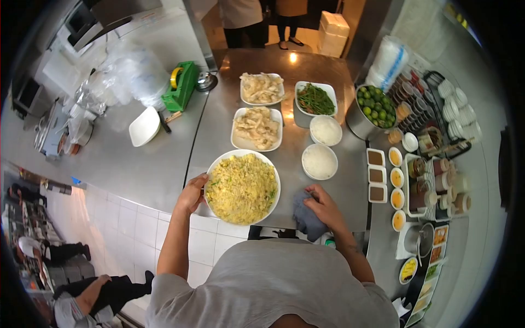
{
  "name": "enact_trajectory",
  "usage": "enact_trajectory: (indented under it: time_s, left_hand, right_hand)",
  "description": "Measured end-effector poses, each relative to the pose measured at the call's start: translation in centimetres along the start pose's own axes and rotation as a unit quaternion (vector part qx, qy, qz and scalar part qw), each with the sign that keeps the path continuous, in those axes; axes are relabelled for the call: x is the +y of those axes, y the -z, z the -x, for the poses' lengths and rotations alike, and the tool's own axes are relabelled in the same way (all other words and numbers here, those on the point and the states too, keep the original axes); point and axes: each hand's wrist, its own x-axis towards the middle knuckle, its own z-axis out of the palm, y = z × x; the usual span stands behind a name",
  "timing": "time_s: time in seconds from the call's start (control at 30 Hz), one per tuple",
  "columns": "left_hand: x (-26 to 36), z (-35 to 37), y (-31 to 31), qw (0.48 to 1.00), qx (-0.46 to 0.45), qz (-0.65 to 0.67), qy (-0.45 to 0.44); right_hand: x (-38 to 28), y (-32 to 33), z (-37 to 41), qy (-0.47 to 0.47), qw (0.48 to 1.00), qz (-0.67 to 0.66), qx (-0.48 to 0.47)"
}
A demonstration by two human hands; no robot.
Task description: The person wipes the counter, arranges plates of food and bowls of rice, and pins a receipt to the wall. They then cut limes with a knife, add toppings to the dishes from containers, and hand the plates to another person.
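Note:
My left hand (192,193) grips the left rim of a large round white plate (278,192) heaped with yellow fried rice (242,188). The plate lies at the counter's front edge. My right hand (321,204) is closed on a grey cloth (307,217) at the same edge, right of the plate. Beyond the fried rice stand two square white dishes of pale battered food (256,129). Two bowls of white rice (320,162) sit ahead of my right hand, with a square dish of green vegetables (316,99) behind them.
A metal pot of green limes (375,106), sauce dishes (377,175) and condiment bottles (432,186) line the right side. At left are a white dish (145,127), a green tape dispenser (180,86) and a call bell (206,81). Other people stand beyond the counter and at lower left.

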Motion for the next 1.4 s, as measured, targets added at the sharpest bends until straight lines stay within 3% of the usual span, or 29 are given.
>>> enact_trajectory:
  time_s: [0.1,0.23,0.27,0.3,0.33,0.37,0.4,0.47,0.53,0.57,0.63,0.7,0.8,0.93,1.03,1.13,1.4]
  left_hand:
    - [0.2,-0.2,-2.2,1.000,-0.002,-0.015,-0.011]
    - [0.4,-0.8,-4.7,0.999,0.025,-0.029,-0.016]
    - [0.9,-1.2,-4.2,0.994,0.007,-0.108,-0.005]
    - [1.3,-2.0,-4.6,0.957,0.065,-0.256,-0.122]
    - [1.6,-2.8,-5.1,0.882,0.122,-0.388,-0.238]
    - [1.7,-3.3,-5.9,0.773,0.176,-0.500,-0.348]
    - [5.8,-1.0,-9.4,0.781,0.165,-0.507,-0.325]
    - [9.5,-0.5,-15.6,0.854,0.034,-0.353,-0.382]
    - [11.6,-1.5,-22.2,0.763,-0.151,-0.396,-0.488]
    - [11.7,-2.4,-25.7,0.678,-0.179,-0.463,-0.542]
    - [11.4,-3.7,-32.0,0.611,-0.271,-0.526,-0.526]
    - [10.2,-5.8,-37.7,0.534,-0.322,-0.586,-0.517]
    - [9.1,-6.9,-43.3,0.368,-0.362,-0.610,-0.601]
    - [7.5,-8.1,-47.4,0.238,-0.399,-0.644,-0.608]
    - [6.9,-9.2,-49.4,0.192,-0.410,-0.676,-0.581]
    - [6.6,-9.9,-50.3,0.177,-0.432,-0.680,-0.565]
    - [5.8,-10.8,-50.6,0.169,-0.439,-0.639,-0.608]
  right_hand:
    - [-0.6,-0.3,0.1,-0.002,0.996,0.087,0.008]
    - [0.5,0.2,1.1,0.028,0.985,0.056,0.163]
    - [0.8,0.6,1.4,0.038,0.973,0.055,0.222]
    - [1.0,1.2,1.8,0.050,0.957,0.056,0.279]
    - [1.0,1.9,2.2,0.045,0.947,0.038,0.315]
    - [0.9,2.6,2.8,0.042,0.937,0.021,0.347]
    - [1.0,3.1,3.4,0.038,0.926,0.005,0.376]
    - [2.1,3.9,3.8,0.073,0.904,0.169,0.385]
    - [4.0,3.7,3.8,0.095,0.869,0.278,0.398]
    - [5.0,3.2,3.5,0.102,0.852,0.307,0.413]
    - [5.1,3.1,3.6,0.111,0.832,0.332,0.430]
    - [4.1,3.5,4.6,0.112,0.833,0.325,0.433]
    - [4.2,6.9,6.2,0.073,0.771,0.365,0.517]
    - [5.0,10.5,7.6,-0.020,0.730,0.420,0.539]
    - [6.0,11.4,7.1,-0.062,0.730,0.424,0.532]
    - [6.6,11.6,6.4,-0.081,0.745,0.397,0.530]
    - [8.6,12.1,5.2,0.015,0.740,0.374,0.559]
